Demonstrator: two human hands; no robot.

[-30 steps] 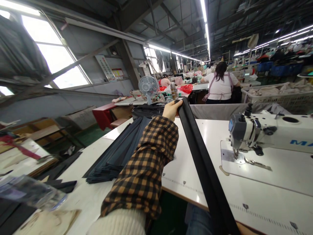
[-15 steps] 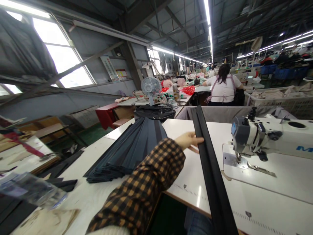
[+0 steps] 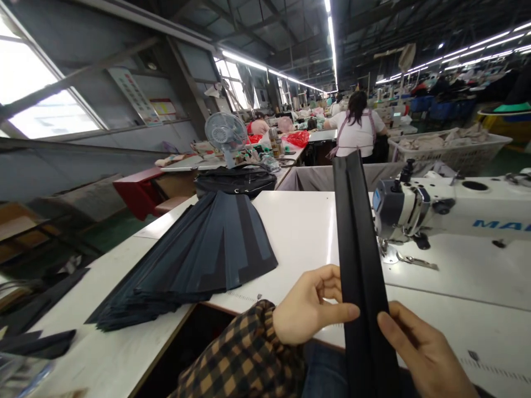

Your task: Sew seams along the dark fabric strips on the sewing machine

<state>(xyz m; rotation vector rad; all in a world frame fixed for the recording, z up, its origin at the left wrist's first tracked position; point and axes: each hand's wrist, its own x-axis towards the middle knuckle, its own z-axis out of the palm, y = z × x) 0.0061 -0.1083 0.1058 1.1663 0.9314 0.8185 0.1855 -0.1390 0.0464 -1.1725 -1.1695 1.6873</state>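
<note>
A long black folded strip of fabric (image 3: 360, 249) is held up in front of me, its far end above the table edge and its near end running out of the bottom of the view. My left hand (image 3: 315, 304) grips its left edge, thumb on top and fingers behind. On the right edge, a little lower, my right hand (image 3: 423, 345) pinches it between thumb and fingers. A fanned stack of dark blue-grey fabric pieces (image 3: 199, 254) lies on the white table to the left. Right of the strip stands a white sewing machine (image 3: 452, 207).
A metal clip-like part (image 3: 417, 261) lies by the machine's needle. Behind the stack are a black bag (image 3: 234, 181) and a fan (image 3: 226, 132). Another person (image 3: 357, 127) sits ahead with their back to me. A white crate (image 3: 452, 149) holds cloth.
My right hand has come into view on the strip's right edge. My left hand has moved down along the strip, nearer to me. The view has turned right.
</note>
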